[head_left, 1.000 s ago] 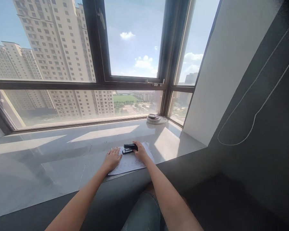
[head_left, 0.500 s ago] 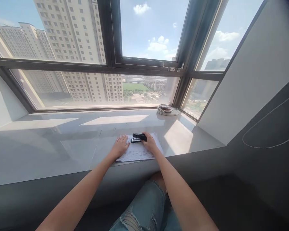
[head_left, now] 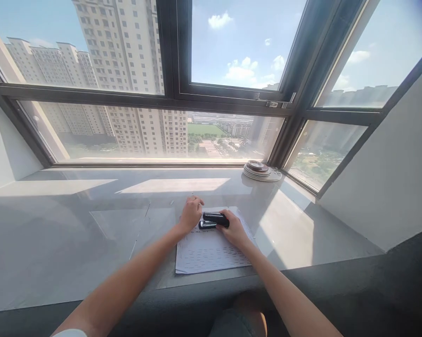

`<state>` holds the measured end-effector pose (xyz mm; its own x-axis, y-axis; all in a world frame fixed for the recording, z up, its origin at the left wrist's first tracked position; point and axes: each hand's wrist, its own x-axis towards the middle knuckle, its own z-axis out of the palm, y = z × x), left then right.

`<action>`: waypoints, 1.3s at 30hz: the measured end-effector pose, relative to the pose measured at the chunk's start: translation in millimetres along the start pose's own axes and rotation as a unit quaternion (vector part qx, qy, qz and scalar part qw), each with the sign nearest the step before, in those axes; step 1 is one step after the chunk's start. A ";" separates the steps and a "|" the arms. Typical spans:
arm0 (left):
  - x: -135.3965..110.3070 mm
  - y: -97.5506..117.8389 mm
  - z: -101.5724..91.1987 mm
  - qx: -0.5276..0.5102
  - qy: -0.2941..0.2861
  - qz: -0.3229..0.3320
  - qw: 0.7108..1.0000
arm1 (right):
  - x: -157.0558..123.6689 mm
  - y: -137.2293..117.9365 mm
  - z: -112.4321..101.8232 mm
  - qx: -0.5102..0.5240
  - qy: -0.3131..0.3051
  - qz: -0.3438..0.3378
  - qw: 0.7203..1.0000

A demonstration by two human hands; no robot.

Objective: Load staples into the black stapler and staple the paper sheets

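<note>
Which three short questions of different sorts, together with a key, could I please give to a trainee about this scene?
1. Which hand holds the black stapler?
2. True or false: the stack of round items sits near the corner of the window frame.
3. Choose what lies beneath the stapler: (a) a towel, (b) sheets of paper, (c) a wooden board.

Key: 1. The right hand. 2. True. 3. (b).
</note>
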<state>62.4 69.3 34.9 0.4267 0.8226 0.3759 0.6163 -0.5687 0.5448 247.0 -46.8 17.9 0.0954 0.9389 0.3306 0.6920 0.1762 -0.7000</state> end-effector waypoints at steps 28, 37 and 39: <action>10.0 -4.0 -0.2 -0.280 -0.047 -0.120 0.951 | 113.5 60.6 -35.9 0.288 -0.391 -0.031 0.873; 13.8 -12.9 7.7 -0.376 -0.045 -0.122 0.917 | 114.7 68.3 -35.9 0.377 -0.432 -0.049 0.818; 14.3 -15.5 10.1 -0.403 -0.010 -0.143 0.904 | 114.2 67.4 -36.7 0.381 -0.430 -0.047 0.817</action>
<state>65.6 89.8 24.2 0.3425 0.9314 0.1234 0.0254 -0.1405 0.9898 330.8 61.4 31.7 -0.6976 0.7132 0.0677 -0.0109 0.0839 -0.9964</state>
